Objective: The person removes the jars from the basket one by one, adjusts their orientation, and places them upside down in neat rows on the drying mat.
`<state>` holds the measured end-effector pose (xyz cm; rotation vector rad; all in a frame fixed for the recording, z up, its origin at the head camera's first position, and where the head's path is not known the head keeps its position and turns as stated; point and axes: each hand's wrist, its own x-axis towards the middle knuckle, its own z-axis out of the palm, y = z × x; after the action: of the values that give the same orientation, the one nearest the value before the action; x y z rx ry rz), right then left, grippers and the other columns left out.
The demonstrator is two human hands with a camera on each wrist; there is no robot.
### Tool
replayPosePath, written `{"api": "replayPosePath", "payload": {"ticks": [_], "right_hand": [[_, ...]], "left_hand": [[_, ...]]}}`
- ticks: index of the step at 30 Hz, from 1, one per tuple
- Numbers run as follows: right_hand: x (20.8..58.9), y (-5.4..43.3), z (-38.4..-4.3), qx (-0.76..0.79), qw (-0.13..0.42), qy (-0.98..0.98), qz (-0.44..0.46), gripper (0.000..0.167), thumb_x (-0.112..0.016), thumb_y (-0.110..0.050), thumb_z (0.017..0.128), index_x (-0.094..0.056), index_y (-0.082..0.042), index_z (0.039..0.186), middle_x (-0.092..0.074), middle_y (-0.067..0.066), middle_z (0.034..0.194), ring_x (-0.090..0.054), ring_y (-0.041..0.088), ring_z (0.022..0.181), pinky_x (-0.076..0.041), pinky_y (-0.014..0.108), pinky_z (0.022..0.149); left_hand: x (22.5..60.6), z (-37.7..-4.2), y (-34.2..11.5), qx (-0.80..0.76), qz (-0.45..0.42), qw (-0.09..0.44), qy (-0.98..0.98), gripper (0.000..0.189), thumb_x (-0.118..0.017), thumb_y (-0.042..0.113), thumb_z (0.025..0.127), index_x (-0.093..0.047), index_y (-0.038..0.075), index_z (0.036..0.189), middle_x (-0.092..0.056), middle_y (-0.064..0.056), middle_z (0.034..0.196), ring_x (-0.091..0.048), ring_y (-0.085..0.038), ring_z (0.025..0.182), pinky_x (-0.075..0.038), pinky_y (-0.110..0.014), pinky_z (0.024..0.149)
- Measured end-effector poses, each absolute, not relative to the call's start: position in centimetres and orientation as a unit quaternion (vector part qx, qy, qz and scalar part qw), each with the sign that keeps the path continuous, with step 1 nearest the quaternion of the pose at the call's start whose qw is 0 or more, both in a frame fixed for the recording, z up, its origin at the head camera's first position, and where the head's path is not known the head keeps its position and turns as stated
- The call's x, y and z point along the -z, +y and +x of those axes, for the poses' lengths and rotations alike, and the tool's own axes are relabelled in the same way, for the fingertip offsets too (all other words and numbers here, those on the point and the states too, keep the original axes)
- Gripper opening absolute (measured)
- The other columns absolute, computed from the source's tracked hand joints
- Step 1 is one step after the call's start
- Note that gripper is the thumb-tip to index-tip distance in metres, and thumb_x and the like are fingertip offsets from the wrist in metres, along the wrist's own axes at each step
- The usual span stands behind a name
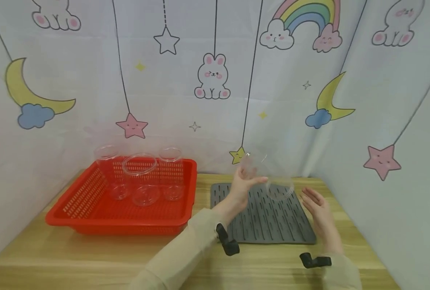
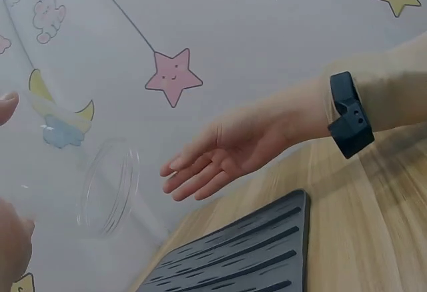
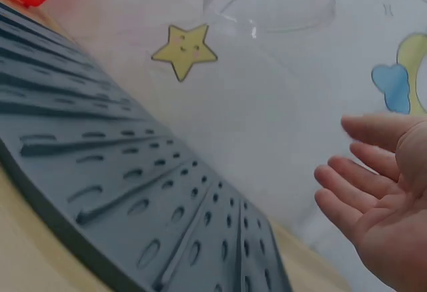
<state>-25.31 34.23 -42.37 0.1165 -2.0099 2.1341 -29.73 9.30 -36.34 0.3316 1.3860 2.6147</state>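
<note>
My left hand (image 1: 239, 188) grips a clear, see-through cup (image 1: 281, 190) above the grey drying mat (image 1: 262, 219). The cup is tilted, with one round end toward the lower right. In the left wrist view, that ringed end of the cup (image 2: 110, 187) shows near left fingers (image 2: 15, 245) at the frame edge. My right hand (image 1: 318, 207) hovers at the mat's right side, apart from the cup. Its fingers are extended and loosely bent, palm toward the cup, as the right wrist view of the right hand (image 3: 390, 202) also shows; it holds nothing.
A red plastic basket (image 1: 128, 221) stands on the left of the wooden table (image 1: 102, 257), with several clear cups, such as the front cup (image 1: 140, 171), upright in it. A patterned curtain (image 1: 186, 108) hangs behind and along the sides.
</note>
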Motion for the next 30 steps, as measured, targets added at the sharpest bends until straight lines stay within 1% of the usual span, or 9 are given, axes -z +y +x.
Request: {"api": "replayPosePath", "payload": {"ticks": [2,6,9,12,14,16,19,22,30], "right_hand": [[43.2,35.2,-25.2,-0.721,0.095,-0.686,0.028,0.033,-0.049,-0.007,0.101,-0.038,-0.012,0.132,-0.06,-0.03,0.107,-0.057,-0.014,0.102,-0.046,0.006,0.089],[44.6,36.5,-25.2,-0.714,0.075,-0.696,-0.003,0.055,-0.05,-0.005,0.101,-0.024,0.003,0.149,-0.057,-0.034,0.102,-0.055,-0.016,0.101,-0.044,0.004,0.09],[45.5,37.1,-25.4,-0.704,0.061,-0.707,-0.032,0.064,-0.048,-0.004,0.101,-0.012,0.013,0.15,-0.055,-0.032,0.104,-0.053,-0.017,0.101,-0.043,0.004,0.09],[46.0,37.5,-25.5,-0.682,0.048,-0.728,-0.056,0.062,-0.045,-0.001,0.101,-0.011,0.01,0.152,-0.052,-0.012,0.135,-0.05,-0.008,0.12,-0.042,0.003,0.091],[46.3,37.7,-25.5,-0.671,0.038,-0.737,-0.067,0.062,-0.043,0.001,0.1,-0.011,0.008,0.153,-0.038,0.008,0.152,-0.042,0.005,0.136,-0.041,0.002,0.09],[46.6,37.9,-25.5,-0.662,0.025,-0.745,-0.071,0.062,-0.041,0.004,0.1,-0.01,0.007,0.153,-0.018,0.023,0.159,-0.036,0.007,0.14,-0.04,0.002,0.089],[46.9,38.1,-25.5,-0.662,0.019,-0.746,-0.073,0.061,-0.039,0.008,0.099,-0.01,0.008,0.153,-0.012,0.028,0.159,-0.049,-0.006,0.124,-0.041,0.002,0.088],[47.1,37.9,-25.5,-0.666,0.022,-0.742,-0.076,0.06,-0.039,0.009,0.098,-0.011,0.01,0.152,-0.012,0.031,0.157,-0.049,-0.021,0.098,-0.042,0.003,0.088],[47.1,37.4,-25.4,-0.666,0.023,-0.743,-0.069,0.059,-0.04,0.011,0.096,-0.014,0.013,0.15,-0.015,0.033,0.156,-0.049,-0.022,0.095,-0.044,0.005,0.09]], "left_hand": [[36.2,-29.6,9.9,-0.864,0.113,0.083,0.483,0.091,-0.07,-0.011,0.08,-0.03,0.027,0.153,-0.032,0.003,0.159,-0.033,-0.027,0.145,-0.026,-0.049,0.119],[36.0,-29.8,11.1,-0.851,0.13,0.075,0.503,0.094,-0.072,-0.012,0.078,-0.031,0.027,0.152,-0.031,0.005,0.159,-0.03,-0.028,0.146,-0.025,-0.051,0.119],[35.7,-30.1,11.9,-0.843,0.135,0.07,0.515,0.095,-0.073,-0.012,0.076,-0.033,0.028,0.152,-0.03,0.005,0.16,-0.028,-0.028,0.147,-0.025,-0.049,0.12],[35.2,-30.4,12.6,-0.831,0.128,0.065,0.537,0.096,-0.076,-0.01,0.074,-0.034,0.03,0.151,-0.031,0.005,0.159,-0.027,-0.025,0.148,-0.027,-0.045,0.119],[35.0,-30.6,13.0,-0.827,0.122,0.06,0.546,0.096,-0.078,-0.009,0.073,-0.036,0.03,0.15,-0.033,0.004,0.158,-0.028,-0.025,0.148,-0.029,-0.044,0.119],[35.0,-31.0,13.4,-0.823,0.116,0.055,0.553,0.096,-0.079,-0.009,0.072,-0.038,0.03,0.149,-0.036,0.003,0.157,-0.03,-0.023,0.147,-0.028,-0.042,0.119],[35.5,-31.5,14.0,-0.817,0.126,0.046,0.561,0.096,-0.079,-0.009,0.071,-0.037,0.027,0.149,-0.039,0.0,0.155,-0.031,-0.025,0.146,-0.027,-0.044,0.12],[36.3,-31.9,14.4,-0.806,0.139,0.046,0.573,0.097,-0.079,-0.008,0.072,-0.034,0.024,0.151,-0.038,-0.001,0.155,-0.031,-0.026,0.146,-0.026,-0.045,0.12],[38.8,-32.6,16.0,-0.786,0.133,0.033,0.602,0.101,-0.082,-0.007,0.07,-0.031,0.02,0.153,-0.037,-0.006,0.156,-0.033,-0.03,0.144,-0.028,-0.05,0.118]]}}
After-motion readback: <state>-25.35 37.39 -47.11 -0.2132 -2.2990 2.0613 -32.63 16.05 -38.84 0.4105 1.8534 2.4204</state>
